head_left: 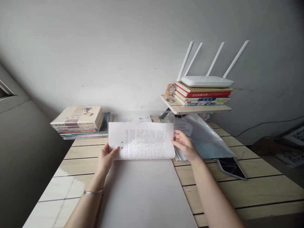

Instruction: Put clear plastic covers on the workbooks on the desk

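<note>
A printed sheet of paper [142, 141] is held up over a large white sheet or folder [142, 193] lying on the wooden table [237, 190]. My left hand [105, 156] pinches the sheet's lower left corner. My right hand [184, 144] grips its right edge. Behind the sheet a clear plastic sleeve [140, 117] shows, blurred. A silver bangle [93, 192] circles my left wrist.
A stack of books [79, 122] lies at the back left. A small raised shelf [197, 108] carries books [203, 94] and a white router [206, 80]. Clear plastic sleeves [206, 139] and a dark phone [231, 167] lie to the right. A grey wall stands behind.
</note>
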